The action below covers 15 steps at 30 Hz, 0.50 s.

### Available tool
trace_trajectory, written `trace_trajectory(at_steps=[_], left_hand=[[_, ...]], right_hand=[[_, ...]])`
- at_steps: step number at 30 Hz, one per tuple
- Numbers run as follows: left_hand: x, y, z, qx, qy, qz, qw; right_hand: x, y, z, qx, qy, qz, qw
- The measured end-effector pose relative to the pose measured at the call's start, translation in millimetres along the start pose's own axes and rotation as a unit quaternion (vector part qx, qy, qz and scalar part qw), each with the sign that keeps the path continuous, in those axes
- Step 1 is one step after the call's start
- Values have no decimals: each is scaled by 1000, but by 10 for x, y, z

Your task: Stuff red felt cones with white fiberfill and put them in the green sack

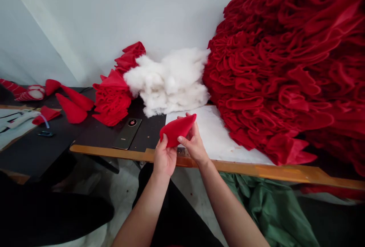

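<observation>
A red felt cone (177,130) is held between both hands above the table's front edge, its tip pointing up and to the right. My left hand (165,157) grips the wide end, thumb on the near face. My right hand (195,143) closes on the side toward the tip, with its thumb on the felt and fingers behind. Behind the cone lies a heap of white fluffy stuffing (173,81). White paper (216,135) covers the tabletop under and right of the hands.
A huge pile of red felt pieces (273,76) fills the right. Left are a smaller red stack (112,97), a phone (129,133) and plump red cones (71,108). Green cloth (273,205) hangs below the table edge (256,169). Someone's dark-clothed leg (57,216) is at lower left.
</observation>
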State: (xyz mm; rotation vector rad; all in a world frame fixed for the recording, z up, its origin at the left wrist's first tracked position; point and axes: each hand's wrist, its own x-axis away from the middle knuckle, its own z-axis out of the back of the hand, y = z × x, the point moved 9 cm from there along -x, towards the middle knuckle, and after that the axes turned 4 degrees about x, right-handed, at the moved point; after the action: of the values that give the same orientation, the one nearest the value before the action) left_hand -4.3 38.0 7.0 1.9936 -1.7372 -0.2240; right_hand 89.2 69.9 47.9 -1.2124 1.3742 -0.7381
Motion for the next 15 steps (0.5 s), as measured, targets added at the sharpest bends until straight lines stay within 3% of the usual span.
trace_trajectory(at_steps=[3,5,8,11,15], left_hand=[[18,-20,12,-2,3,8,1000],[33,-33,-8,-8,-5,7,1000],[17,10,-25,-25,-26,-33,999],[-40,15,42,-29,-12,-37,999],[-92,-81,141,-21,50,42,998]], right_hand=[[-52,42,31,28,13,-22,999],[-50,125,73,54,54,-46,996],[-7,204,100,46,98,-55,993],[0,215,52,20,44,-67,997],[-46,111,35,-46,-71,-74,994]])
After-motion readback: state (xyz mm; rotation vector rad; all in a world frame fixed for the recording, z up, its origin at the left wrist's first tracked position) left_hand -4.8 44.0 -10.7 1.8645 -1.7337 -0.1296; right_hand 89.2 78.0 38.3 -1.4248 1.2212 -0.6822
